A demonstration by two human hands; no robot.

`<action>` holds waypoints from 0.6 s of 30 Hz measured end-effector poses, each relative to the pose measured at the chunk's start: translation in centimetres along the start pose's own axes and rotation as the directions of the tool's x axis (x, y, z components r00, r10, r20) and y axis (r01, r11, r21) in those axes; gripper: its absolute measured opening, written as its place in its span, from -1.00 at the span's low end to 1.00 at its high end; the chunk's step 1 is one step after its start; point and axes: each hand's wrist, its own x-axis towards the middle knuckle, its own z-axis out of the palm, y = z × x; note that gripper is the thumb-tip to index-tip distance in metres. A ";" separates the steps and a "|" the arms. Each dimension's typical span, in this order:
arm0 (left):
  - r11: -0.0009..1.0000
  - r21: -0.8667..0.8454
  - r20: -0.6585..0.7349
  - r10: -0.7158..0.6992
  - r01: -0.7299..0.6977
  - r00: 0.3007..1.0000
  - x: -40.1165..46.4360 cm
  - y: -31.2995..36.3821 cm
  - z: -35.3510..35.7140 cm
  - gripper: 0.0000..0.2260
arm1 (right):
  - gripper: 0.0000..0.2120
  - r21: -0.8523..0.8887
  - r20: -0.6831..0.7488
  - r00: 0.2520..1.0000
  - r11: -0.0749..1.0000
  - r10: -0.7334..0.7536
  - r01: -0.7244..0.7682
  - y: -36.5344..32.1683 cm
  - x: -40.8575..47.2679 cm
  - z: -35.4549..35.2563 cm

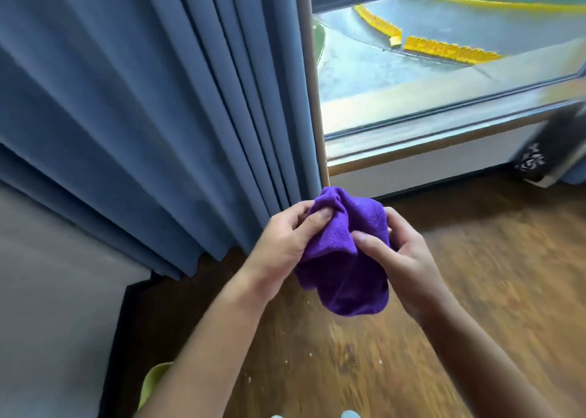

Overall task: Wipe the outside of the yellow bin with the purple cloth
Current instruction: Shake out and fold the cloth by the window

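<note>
the purple cloth point(344, 259) hangs bunched in mid-air between both hands, over a brown wooden floor point(475, 290). the left hand point(282, 243) pinches its upper left fold, fingers closed on the fabric; the right hand point(402, 259) grips the right side, thumb pressed on top. a sliver of the yellow bin point(152, 386) shows at the bottom edge, beside the left forearm, apart from the cloth. blue curtains point(142, 116) fall to the floor on the left, next to a grey wall point(47, 290). a low window point(444, 68) fills the upper right.
</note>
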 end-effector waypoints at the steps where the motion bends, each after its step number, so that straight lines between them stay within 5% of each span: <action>1: 1.000 -0.008 0.009 0.001 -0.001 1.000 -0.6 1.3 0.7 -0.67 | -0.73 0.029 -0.006 1.000 0.999 -0.016 0.016 -1.5 -0.5 -0.1; 7: 0.988 -0.081 -0.045 0.132 -0.135 0.990 -5.2 5.4 3.9 -0.63 | -0.72 0.164 -0.015 0.996 0.983 -0.087 0.088 -7.7 -3.7 -1.2; 10: 0.963 -0.128 0.025 0.241 -0.236 0.970 -8.6 6.1 4.3 -0.45 | -0.70 0.255 -0.010 0.994 0.961 -0.108 0.107 -10.1 -5.5 -1.5; 13: 0.956 -0.037 0.162 0.294 -0.292 0.942 -10.9 6.1 4.5 -0.37 | -0.72 0.324 0.001 0.994 0.940 -0.111 0.104 -11.5 -7.3 -1.4; 18: 0.945 0.032 0.145 0.317 -0.324 0.937 -13.0 5.6 4.7 -0.43 | -0.70 0.395 -0.006 0.999 0.918 -0.039 0.038 -11.7 -10.7 0.0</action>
